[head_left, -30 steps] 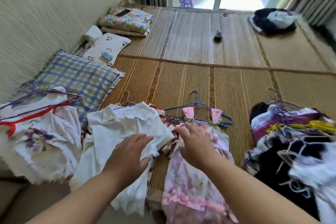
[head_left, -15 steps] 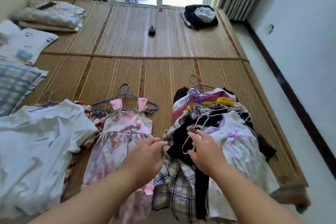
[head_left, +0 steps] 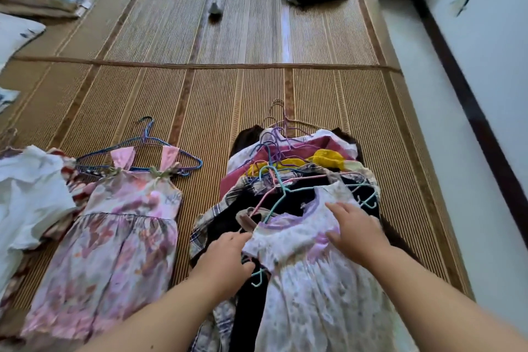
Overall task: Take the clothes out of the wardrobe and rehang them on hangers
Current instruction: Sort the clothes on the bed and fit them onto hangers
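Lilac-trimmed dress (head_left: 317,274): left hand (head_left: 225,263) now pinches its sleeve, right hand (head_left: 354,230) atop.

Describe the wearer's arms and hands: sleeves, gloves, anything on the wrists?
No gloves: the left hand and right hand are bare. The left forearm and right forearm are uncovered down to the frame's edge, so no sleeve shows. No watch, bracelet or ring is visible, though the picture is slightly blurred.

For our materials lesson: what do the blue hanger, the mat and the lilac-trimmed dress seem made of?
Blue hanger: thin wire, probably plastic-coated; slim, smooth rod. Mat: woven straw or bamboo, matte; fine ribbed strips. Lilac-trimmed dress: thin printed cloth, perhaps cotton; soft gathers.
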`<state>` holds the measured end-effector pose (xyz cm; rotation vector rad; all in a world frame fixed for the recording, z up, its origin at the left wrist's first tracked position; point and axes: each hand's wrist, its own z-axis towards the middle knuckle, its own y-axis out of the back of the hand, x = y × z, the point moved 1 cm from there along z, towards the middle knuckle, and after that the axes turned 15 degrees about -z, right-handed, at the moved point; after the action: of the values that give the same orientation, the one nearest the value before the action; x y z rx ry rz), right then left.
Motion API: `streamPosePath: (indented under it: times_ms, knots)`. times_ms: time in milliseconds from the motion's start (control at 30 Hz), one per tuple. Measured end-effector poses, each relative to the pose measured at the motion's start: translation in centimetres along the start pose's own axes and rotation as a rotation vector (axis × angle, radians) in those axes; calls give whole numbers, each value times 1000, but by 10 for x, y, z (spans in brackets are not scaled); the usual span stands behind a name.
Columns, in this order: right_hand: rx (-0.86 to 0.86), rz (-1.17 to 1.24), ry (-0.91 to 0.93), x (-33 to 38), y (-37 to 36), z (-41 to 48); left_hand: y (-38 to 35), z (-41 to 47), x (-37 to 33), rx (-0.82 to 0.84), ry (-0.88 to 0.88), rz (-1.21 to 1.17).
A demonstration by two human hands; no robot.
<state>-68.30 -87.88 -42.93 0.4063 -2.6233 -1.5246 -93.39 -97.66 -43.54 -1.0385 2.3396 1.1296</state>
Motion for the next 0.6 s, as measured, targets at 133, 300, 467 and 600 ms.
streamPosePath:
  times_ms: [133,300,467,600]
  knots:
    - [2,-29,50,-4,-4,57,-12,35,6,19,57,-19]
    - [79,-20,6,-4,-15,111,-33,63,10,51,101,-54]
    - [-49,-102,110,-4,-14,108,-35,59,9,-36,134,-171]
    - [-206,244,201,-14,8,76,-21,43,4,-69,120,-348]
